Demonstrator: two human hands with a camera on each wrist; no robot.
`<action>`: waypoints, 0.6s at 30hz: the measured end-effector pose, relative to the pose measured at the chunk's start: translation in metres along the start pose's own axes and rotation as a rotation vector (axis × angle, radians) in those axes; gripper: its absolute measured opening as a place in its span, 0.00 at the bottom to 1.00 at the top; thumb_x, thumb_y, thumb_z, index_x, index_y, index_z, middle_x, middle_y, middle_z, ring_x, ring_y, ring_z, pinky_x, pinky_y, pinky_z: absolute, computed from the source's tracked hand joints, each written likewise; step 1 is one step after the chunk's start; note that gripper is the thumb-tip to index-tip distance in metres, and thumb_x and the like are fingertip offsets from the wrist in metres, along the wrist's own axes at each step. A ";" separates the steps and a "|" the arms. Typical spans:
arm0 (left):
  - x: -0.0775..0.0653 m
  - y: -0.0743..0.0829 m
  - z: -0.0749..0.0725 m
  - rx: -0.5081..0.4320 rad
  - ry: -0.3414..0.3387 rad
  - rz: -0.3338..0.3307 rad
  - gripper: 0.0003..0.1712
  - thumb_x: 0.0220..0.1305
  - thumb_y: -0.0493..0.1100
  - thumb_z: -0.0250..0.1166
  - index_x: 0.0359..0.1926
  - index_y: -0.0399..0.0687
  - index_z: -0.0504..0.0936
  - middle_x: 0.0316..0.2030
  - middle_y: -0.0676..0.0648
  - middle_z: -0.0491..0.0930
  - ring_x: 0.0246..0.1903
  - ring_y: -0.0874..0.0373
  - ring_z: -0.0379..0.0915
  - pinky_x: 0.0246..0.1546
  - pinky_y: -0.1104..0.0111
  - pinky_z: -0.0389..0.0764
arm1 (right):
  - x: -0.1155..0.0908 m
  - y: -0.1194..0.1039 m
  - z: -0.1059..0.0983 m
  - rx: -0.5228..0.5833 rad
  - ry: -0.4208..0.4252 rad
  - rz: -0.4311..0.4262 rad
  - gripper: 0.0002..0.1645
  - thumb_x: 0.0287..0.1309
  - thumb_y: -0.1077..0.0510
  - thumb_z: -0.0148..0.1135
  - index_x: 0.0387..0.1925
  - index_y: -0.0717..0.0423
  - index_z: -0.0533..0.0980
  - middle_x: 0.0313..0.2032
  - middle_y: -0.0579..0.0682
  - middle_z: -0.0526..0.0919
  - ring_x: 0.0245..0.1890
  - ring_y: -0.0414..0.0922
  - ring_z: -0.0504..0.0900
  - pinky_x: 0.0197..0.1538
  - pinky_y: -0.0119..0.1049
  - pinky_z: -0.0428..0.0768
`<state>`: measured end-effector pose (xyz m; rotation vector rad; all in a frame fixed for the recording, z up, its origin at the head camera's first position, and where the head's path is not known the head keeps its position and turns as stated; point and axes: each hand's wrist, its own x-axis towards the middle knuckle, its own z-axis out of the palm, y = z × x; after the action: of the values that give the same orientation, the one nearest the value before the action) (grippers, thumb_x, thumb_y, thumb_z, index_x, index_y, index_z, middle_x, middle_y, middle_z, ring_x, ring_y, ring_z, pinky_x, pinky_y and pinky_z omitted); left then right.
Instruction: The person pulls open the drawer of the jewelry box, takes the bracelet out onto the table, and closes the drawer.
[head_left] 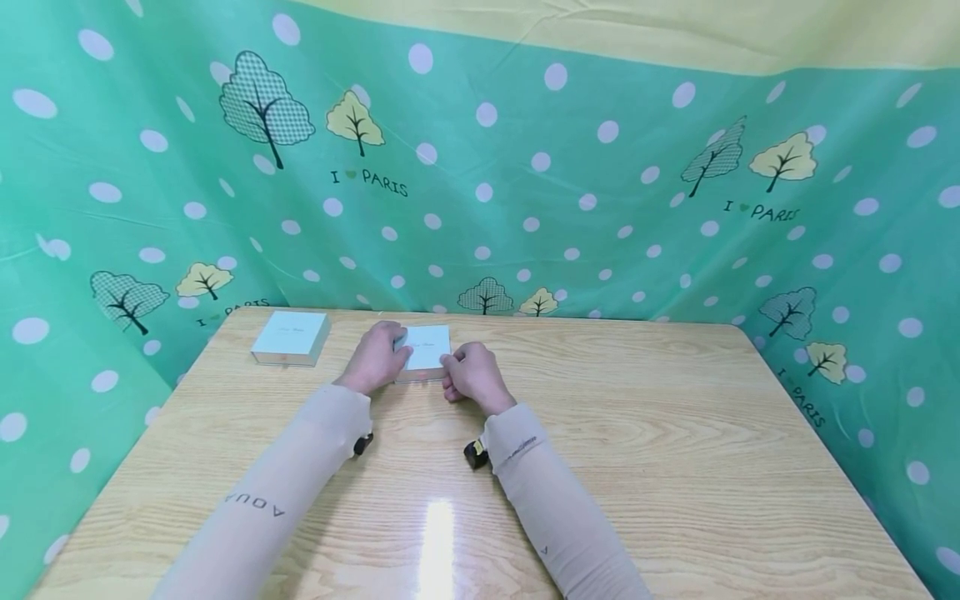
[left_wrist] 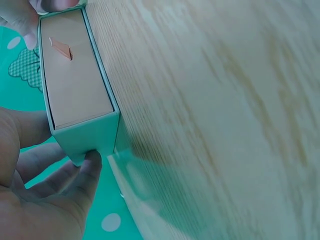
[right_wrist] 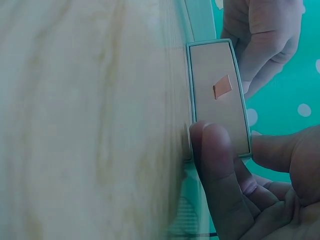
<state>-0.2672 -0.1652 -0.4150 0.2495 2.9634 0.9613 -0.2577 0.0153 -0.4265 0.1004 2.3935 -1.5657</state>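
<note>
A pale blue drawer box (head_left: 426, 346) lies near the table's far edge, with faint script on its lid. Its pinkish drawer front (left_wrist: 77, 87) faces the person, and a small ribbon tab (right_wrist: 223, 87) sticks out of it. My left hand (head_left: 375, 358) holds the box's left end, thumb on the lid and fingers against the end wall. At the right end, my right hand (head_left: 478, 375) grips the box with its thumb on top and a fingertip over the front's corner in the right wrist view. The drawer sits flush inside its sleeve.
A matching pale blue box (head_left: 291, 335) stands at the table's far left corner. The wooden table (head_left: 637, 442) reaches back to a green dotted curtain (head_left: 525, 192). Both sleeved forearms come in from the near edge, with a dark wrist camera (head_left: 476, 453) on the right one.
</note>
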 end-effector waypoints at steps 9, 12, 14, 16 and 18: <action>-0.002 0.001 0.001 0.022 0.022 0.033 0.26 0.68 0.40 0.56 0.62 0.26 0.68 0.63 0.28 0.62 0.64 0.34 0.56 0.65 0.49 0.58 | -0.001 -0.001 -0.002 0.010 0.008 0.000 0.13 0.67 0.55 0.56 0.34 0.62 0.75 0.27 0.60 0.83 0.18 0.47 0.82 0.24 0.37 0.83; -0.002 0.002 0.001 0.021 0.026 0.030 0.26 0.68 0.40 0.56 0.61 0.26 0.68 0.63 0.28 0.62 0.64 0.35 0.57 0.66 0.49 0.58 | -0.001 -0.001 -0.002 0.003 0.010 -0.004 0.12 0.67 0.55 0.56 0.34 0.61 0.74 0.26 0.60 0.83 0.18 0.47 0.82 0.24 0.37 0.83; -0.003 0.003 0.001 0.016 0.030 0.025 0.26 0.68 0.41 0.57 0.61 0.26 0.69 0.63 0.28 0.62 0.64 0.35 0.57 0.66 0.49 0.58 | -0.001 -0.001 -0.003 -0.001 0.011 -0.009 0.12 0.67 0.55 0.56 0.33 0.61 0.74 0.26 0.60 0.83 0.18 0.48 0.82 0.24 0.38 0.83; -0.003 0.004 0.002 0.010 0.034 0.022 0.26 0.68 0.40 0.57 0.61 0.26 0.69 0.63 0.28 0.63 0.64 0.35 0.57 0.65 0.50 0.58 | -0.001 -0.001 -0.003 -0.007 0.011 -0.014 0.12 0.67 0.55 0.56 0.33 0.61 0.74 0.26 0.60 0.83 0.18 0.48 0.82 0.24 0.38 0.83; -0.003 0.004 0.002 0.005 0.039 0.019 0.26 0.68 0.40 0.57 0.61 0.26 0.69 0.62 0.28 0.63 0.64 0.35 0.58 0.65 0.50 0.58 | -0.001 -0.001 -0.003 -0.006 0.011 -0.016 0.12 0.67 0.55 0.55 0.33 0.61 0.74 0.26 0.60 0.83 0.19 0.48 0.83 0.24 0.38 0.83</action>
<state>-0.2636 -0.1608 -0.4144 0.2625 3.0046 0.9717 -0.2575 0.0179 -0.4245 0.0889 2.4135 -1.5688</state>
